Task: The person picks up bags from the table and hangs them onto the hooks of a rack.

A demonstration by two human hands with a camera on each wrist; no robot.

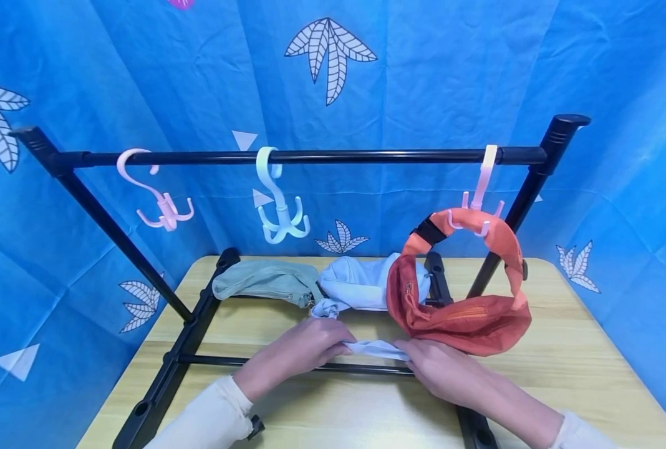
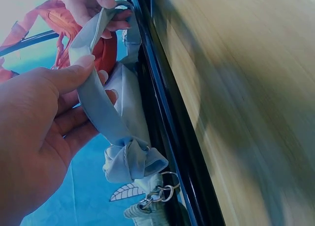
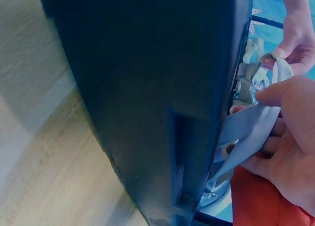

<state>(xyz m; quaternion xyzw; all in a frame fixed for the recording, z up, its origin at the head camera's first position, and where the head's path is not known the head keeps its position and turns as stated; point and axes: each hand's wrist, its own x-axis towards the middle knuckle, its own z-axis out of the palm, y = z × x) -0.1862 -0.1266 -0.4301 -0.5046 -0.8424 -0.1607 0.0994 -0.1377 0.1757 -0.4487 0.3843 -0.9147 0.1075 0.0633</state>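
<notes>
Both hands hold the pale blue strap [image 1: 376,349] of a light blue waist bag [image 1: 350,284] that lies on the table behind the rack's lower bar. My left hand [image 1: 313,342] pinches the strap's left part between thumb and fingers; a knotted bunch [image 2: 130,159] of the same cloth shows below it in the left wrist view. My right hand [image 1: 445,373] grips the strap farther right, its thumb on top in the right wrist view. A red waist bag [image 1: 468,324] hangs by its orange strap from a pink hook [image 1: 481,181], just above my right hand, partly covering the blue bag.
A green bag [image 1: 265,280] with metal rings lies left of the blue one. The black rack's top bar [image 1: 366,156] also carries a pink hook [image 1: 167,212] and a mint hook [image 1: 282,221]. Its lower bar [image 1: 226,360] crosses near my wrists. A blue curtain [image 1: 451,75] stands behind.
</notes>
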